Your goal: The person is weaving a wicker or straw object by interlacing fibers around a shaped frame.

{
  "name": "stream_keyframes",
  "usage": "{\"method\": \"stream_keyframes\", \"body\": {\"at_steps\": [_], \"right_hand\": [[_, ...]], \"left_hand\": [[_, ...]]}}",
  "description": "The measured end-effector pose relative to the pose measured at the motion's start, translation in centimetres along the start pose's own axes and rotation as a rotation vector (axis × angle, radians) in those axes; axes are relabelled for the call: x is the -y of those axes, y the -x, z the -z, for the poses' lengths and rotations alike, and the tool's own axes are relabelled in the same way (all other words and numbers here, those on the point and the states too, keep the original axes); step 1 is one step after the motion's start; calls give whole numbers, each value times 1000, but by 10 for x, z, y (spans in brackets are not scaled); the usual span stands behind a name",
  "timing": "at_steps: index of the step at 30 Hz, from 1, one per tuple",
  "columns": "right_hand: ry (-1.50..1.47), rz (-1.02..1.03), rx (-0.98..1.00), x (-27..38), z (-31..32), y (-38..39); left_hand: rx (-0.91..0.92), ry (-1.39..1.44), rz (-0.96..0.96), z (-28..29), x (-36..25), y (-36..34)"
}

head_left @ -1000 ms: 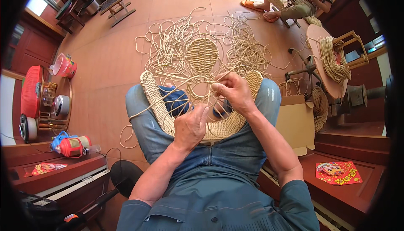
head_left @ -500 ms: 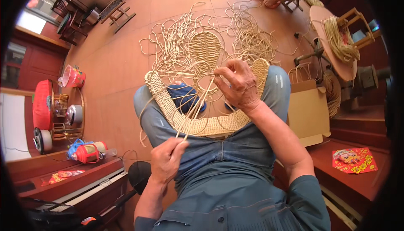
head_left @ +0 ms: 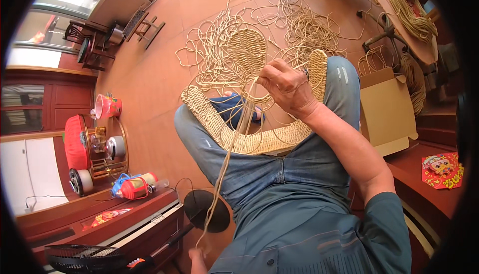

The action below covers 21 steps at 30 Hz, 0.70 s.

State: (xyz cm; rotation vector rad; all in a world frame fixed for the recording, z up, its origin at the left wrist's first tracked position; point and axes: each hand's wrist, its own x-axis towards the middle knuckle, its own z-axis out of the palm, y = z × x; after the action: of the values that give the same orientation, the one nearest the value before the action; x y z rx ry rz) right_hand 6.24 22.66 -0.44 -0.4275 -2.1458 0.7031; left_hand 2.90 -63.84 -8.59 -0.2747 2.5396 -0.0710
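A U-shaped band woven from straw-coloured cord lies across my lap, its ends pointing away from me. Beyond it, an oval woven panel joins a small cord-wrapped ring near the centre, with bare thin rods curving around. My right hand is closed at the ring's far right side, pinching cords between thumb and fingers. From there, strands of cord run taut toward me, over the band and past my left thigh. Low in the view, my left hand grips their near end; it is slightly blurred and partly cut off.
Loose cord lies tangled on the tiled floor ahead. An open cardboard box stands at my right, beside coiled cord. A black fan, a red bench and a cart with a kettle are at left. Another person's foot shows far ahead.
My left hand has pulled toward me and down to the lower edge, drawing the cord out long. My right hand still pinches at the ring. The whole view has shifted.
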Motion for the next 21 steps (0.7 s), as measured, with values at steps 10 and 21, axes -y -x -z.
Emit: {"method": "stream_keyframes", "body": {"at_steps": [10,21], "right_hand": [[-194,-152,-3,4,-7,-10],[-245,-315,-13,7,-10,-11]], "left_hand": [[-404,332,-545,20,-252,-13],[188,669,-1073,118,-590,190]]}}
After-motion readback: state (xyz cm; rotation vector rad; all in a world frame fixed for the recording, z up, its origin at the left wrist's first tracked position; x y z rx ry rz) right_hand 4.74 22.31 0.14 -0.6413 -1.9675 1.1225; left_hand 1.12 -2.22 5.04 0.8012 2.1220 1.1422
